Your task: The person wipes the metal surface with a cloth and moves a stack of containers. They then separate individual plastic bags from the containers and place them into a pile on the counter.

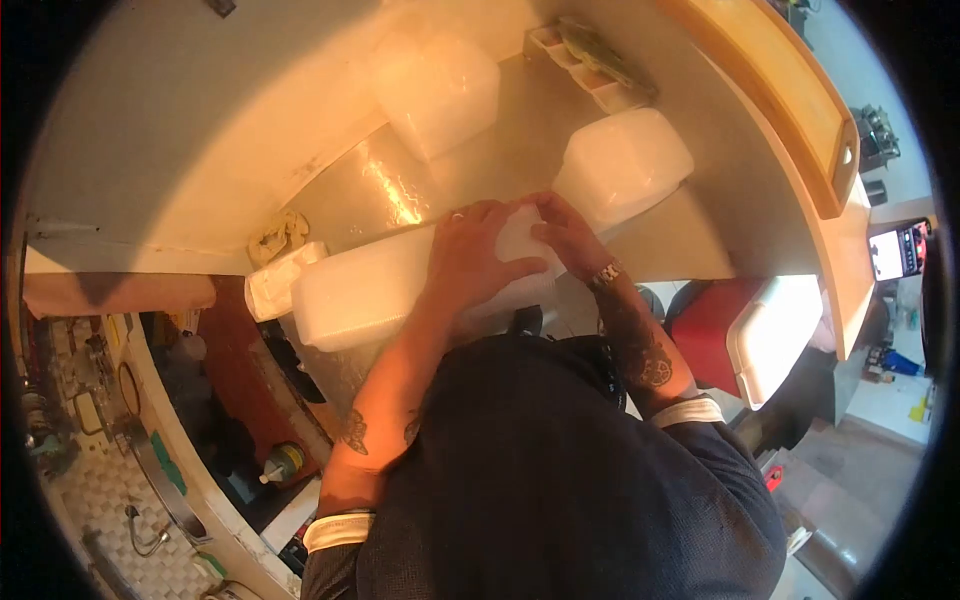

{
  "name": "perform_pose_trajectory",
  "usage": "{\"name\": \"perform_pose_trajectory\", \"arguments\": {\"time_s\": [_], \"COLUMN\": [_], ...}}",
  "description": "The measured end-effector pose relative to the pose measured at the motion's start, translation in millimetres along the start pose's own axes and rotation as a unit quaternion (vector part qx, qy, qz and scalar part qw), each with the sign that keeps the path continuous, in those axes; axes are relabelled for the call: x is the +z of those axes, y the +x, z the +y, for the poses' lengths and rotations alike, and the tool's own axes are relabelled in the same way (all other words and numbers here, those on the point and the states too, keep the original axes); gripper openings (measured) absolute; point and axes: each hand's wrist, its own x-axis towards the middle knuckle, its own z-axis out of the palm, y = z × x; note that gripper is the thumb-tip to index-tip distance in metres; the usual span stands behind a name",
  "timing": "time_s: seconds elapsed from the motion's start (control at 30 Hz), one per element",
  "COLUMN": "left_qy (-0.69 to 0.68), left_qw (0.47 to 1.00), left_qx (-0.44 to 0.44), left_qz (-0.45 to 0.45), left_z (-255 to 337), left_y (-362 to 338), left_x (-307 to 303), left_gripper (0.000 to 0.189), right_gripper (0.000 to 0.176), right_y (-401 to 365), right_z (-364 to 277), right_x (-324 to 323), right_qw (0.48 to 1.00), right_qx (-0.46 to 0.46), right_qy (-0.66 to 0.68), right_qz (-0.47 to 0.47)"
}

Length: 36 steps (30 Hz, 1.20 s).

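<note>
A long white block-like bundle (pixel 365 285) with rounded edges and fine ribbing along its lower side lies across the counter in front of me. My left hand (pixel 475 255) wraps over its top, fingers toward the far side and thumb stretched to the right. At the bundle's right end, my right hand (pixel 570 238) has its fingers bent around the edge, close to the left fingertips. By the left end sits a small pale packet (pixel 285 280), with a crumpled yellowish cloth-like item (pixel 278 238) behind it.
A shiny metal counter (pixel 400 190) lies under a warm light. Farther back stand a tall white block (pixel 440 90), a white rounded tub (pixel 625 165) and a divided tray (pixel 590 65). A red cooler with a white lid (pixel 775 340) is at right; a phone (pixel 897 252) is beyond.
</note>
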Motion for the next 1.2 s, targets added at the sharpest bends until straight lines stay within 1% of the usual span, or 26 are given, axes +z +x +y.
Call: {"name": "perform_pose_trajectory", "arguments": {"time_s": [0.1, 0.2, 0.3, 0.33, 0.4, 0.5, 0.53, 0.6, 0.67, 0.7, 0.73, 0.8, 0.87, 0.9, 0.97, 1.03, 1.17, 1.2], "left_qy": [-0.013, -0.038, -0.002, -0.018, -0.046, -0.02, -0.009, 0.014, -0.01, -0.022, -0.016, -0.01, 0.007, 0.013, 0.061, 0.106, 0.125, 0.123], "left_qw": [1.0, 0.999, 0.999, 0.998, 0.994, 0.998, 0.999, 1.0, 0.99, 0.982, 0.982, 0.982, 0.987, 0.989, 0.988, 0.985, 0.983, 0.983], "left_qx": [0.004, -0.019, 0.011, 0.032, 0.071, 0.05, 0.024, -0.026, -0.112, -0.149, -0.146, -0.148, -0.106, -0.085, -0.089, -0.084, -0.089, -0.091], "left_qz": [0.022, -0.023, 0.046, 0.054, 0.069, 0.043, 0.028, 0.01, 0.08, 0.114, 0.117, 0.115, 0.121, 0.122, 0.108, 0.105, 0.101, 0.103], "left_z": [1, 4, 3, 3, 0, -6, -9, -11, -13, -17, -16, 1, 18, 25, 36, 35, 30, 28], "left_y": [2, 6, -4, -9, -28, -67, -80, -97, -107, -108, -104, -90, -66, -54, -35, -21, -12, -12], "left_x": [-1, -6, -1, -7, -33, -65, -75, -86, -79, -76, -71, -43, -20, -9, 5, 14, 17, 19], "left_gripper": [0.077, 0.077, 0.077, 0.077, 0.076, 0.075, 0.075, 0.075, 0.074, 0.074, 0.074, 0.074, 0.075, 0.076, 0.079, 0.084, 0.084, 0.084], "right_gripper": [0.043, 0.046, 0.05, 0.051, 0.052, 0.054, 0.054, 0.055, 0.055, 0.055, 0.055, 0.054, 0.053, 0.053, 0.052, 0.051, 0.049, 0.049], "right_y": [1, 3, -3, -5, -5, 0, -1, -1, 5, 4, 4, 5, 8, 8, 10, 14, 9, 7], "right_z": [4, 5, -1, -5, -1, 6, 9, 11, 6, 4, -1, -8, -5, -6, -12, -3, -1, -1], "right_x": [-3, -5, 1, 3, -1, -6, -7, -11, -15, -16, -11, -10, -15, -16, -16, -21, -24, -24], "right_qw": [1.0, 1.0, 1.0, 1.0, 1.0, 0.999, 0.998, 0.985, 0.969, 0.964, 0.96, 0.97, 0.977, 0.98, 0.984, 0.989, 0.996, 0.997], "right_qx": [0.0, -0.002, 0.0, 0.001, 0.003, -0.011, -0.017, -0.05, -0.066, -0.062, -0.055, -0.033, -0.021, -0.004, 0.03, 0.03, 0.022, 0.018], "right_qy": [0.03, 0.016, 0.015, 0.019, -0.017, -0.045, -0.051, -0.161, -0.235, -0.252, -0.267, -0.224, -0.183, -0.169, -0.145, -0.114, -0.034, -0.039], "right_qz": [-0.005, 0.0, 0.002, -0.001, -0.006, -0.018, -0.022, -0.024, -0.043, -0.053, -0.06, -0.092, -0.111, -0.107, -0.1, -0.094, -0.073, -0.061]}}
